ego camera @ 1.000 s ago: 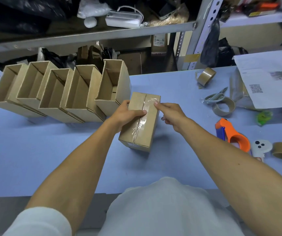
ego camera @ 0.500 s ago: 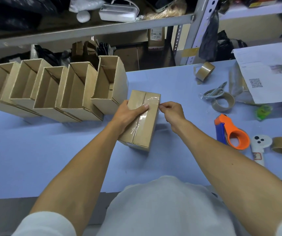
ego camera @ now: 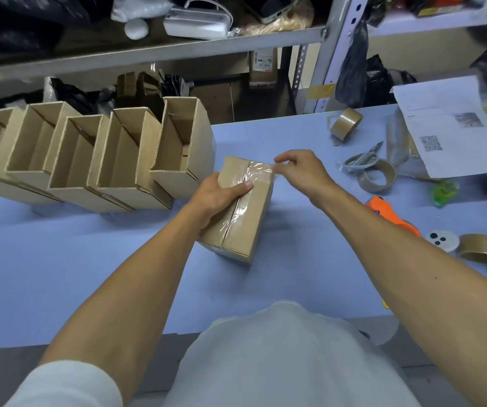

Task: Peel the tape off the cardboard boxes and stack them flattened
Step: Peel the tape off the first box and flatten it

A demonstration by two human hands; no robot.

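1. A sealed cardboard box [ego camera: 238, 207] sits on a blue table [ego camera: 60, 259], just right of a row of five open boxes [ego camera: 83, 157].
2. The left hand [ego camera: 216, 198] grips the box's left side, thumb pressed on the clear tape [ego camera: 246, 186] along the top seam.
3. The right hand [ego camera: 301, 168] pinches the tape's lifted far end at the box's far right corner.
4. Tape rolls [ego camera: 345, 123], scissors [ego camera: 362, 157] and an orange dispenser [ego camera: 389, 212] lie to the right.

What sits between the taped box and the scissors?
Only the right hand, pinching the tape on the taped box; scissors lie beyond, head view.
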